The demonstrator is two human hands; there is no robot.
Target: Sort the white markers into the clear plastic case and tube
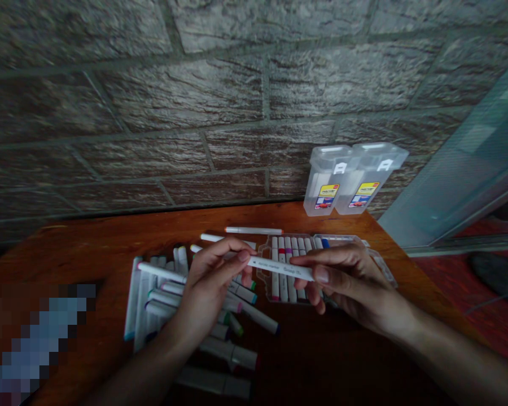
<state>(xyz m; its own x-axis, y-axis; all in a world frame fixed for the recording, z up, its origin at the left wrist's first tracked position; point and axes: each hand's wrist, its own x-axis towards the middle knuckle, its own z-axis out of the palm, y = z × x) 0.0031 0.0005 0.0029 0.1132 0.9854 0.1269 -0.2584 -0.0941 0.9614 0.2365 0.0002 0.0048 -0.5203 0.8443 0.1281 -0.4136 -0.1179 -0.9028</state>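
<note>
A white marker (279, 267) with small dark print lies level between my two hands, above the table. My left hand (214, 276) pinches its left end between thumb and fingers. At the other end, my right hand (347, 276) grips it the same way; both tips are covered by fingers. Below my left hand spreads a loose pile of white markers (161, 273) with coloured ends. Behind and under my right hand sits an open clear plastic case (262, 265), holding a row of markers (283, 282) with caps such as red, purple and blue.
Two clear upright marker boxes (322, 186) with yellow and blue labels stand at the table's back right, near the brick wall (220, 101). A single marker (254, 230) lies behind the pile on the wooden table (186, 223). To the right are a glass panel (461, 152) and red floor.
</note>
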